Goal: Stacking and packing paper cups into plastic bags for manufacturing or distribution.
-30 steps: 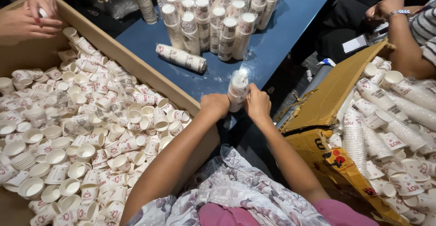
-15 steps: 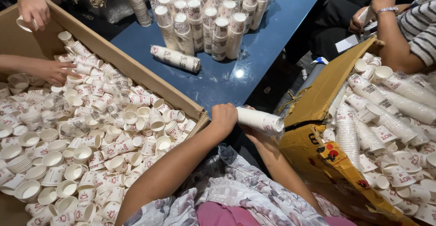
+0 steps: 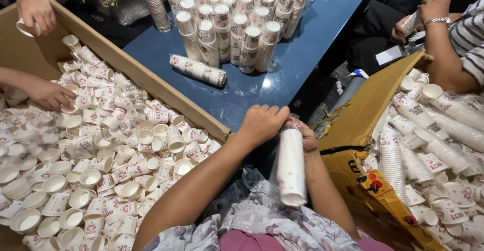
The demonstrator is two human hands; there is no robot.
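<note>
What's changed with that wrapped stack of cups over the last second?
The bagged cup stack went from upright at the table edge, through lying sideways, to pointing back toward the person's lap. The left hand and right hand now grip its far end. The standing stacks and the lying sleeve stayed put.

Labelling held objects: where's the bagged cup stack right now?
Head view, lower centre: the cup stack hangs in both hands, left hand and right hand at its top, between the two cardboard boxes, below the blue table.
</note>
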